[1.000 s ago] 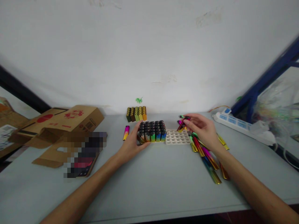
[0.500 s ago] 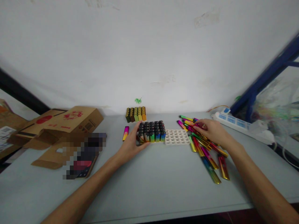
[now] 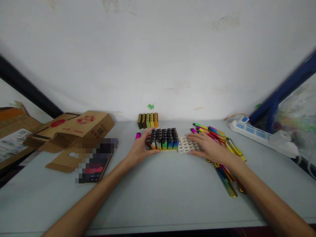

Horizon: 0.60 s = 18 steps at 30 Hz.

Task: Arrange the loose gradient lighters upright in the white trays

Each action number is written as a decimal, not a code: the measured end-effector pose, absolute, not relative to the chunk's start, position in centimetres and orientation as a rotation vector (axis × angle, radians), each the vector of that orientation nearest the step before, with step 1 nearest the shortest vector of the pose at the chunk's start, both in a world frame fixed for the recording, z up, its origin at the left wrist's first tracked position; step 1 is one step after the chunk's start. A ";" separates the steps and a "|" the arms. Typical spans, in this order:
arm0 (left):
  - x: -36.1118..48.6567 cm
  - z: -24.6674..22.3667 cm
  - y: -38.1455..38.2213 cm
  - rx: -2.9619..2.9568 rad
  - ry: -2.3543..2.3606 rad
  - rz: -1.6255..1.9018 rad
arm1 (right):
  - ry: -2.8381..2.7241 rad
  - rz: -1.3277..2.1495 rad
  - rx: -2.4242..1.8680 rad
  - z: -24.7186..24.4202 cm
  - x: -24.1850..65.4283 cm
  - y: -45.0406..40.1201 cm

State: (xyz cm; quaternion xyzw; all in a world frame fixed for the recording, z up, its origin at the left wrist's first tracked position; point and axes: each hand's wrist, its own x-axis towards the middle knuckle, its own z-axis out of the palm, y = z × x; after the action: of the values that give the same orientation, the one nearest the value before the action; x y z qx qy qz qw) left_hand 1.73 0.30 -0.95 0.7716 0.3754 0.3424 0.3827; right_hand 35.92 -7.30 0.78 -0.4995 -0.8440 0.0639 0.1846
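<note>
Black-topped lighters (image 3: pixel 165 139) stand upright in close rows in the middle of the table. My left hand (image 3: pixel 142 146) clasps their left end, thumb along the front and fingers behind. Touching the block's right side is a white tray with round holes (image 3: pixel 184 144). Across the tray's right part lies my right hand (image 3: pixel 203 144), thumb at the front edge and fingers over the back, so that end is hidden. To the right, partly beneath my right forearm, shiny multicoloured flat sleeves (image 3: pixel 225 184) lie in a loose heap. A pink piece (image 3: pixel 138 135) shows behind my left hand.
Gold-topped lighters (image 3: pixel 148 120) stand in rows near the wall. On the left are an opened cardboard box (image 3: pixel 84 123) and a phone (image 3: pixel 98 164), partly blurred out. A white power strip (image 3: pixel 264 136) lies at the right, before a blue metal frame (image 3: pixel 274 102).
My right hand has moved left from the heap of sleeves onto the white tray. My left hand still holds the lighters' left end. The whole view has shifted slightly.
</note>
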 end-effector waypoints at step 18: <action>-0.6 1.0 -1.0 2.025 0.804 0.630 | -2.351 0.076 -1.542 0.8 33.7 -3.4</action>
State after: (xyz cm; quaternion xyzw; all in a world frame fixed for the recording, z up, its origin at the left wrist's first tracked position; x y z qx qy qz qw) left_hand -0.64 -1.04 1.01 0.8089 0.3214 0.2516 0.4231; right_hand 33.66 -3.38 0.81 -0.5408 -0.8246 0.0265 0.1638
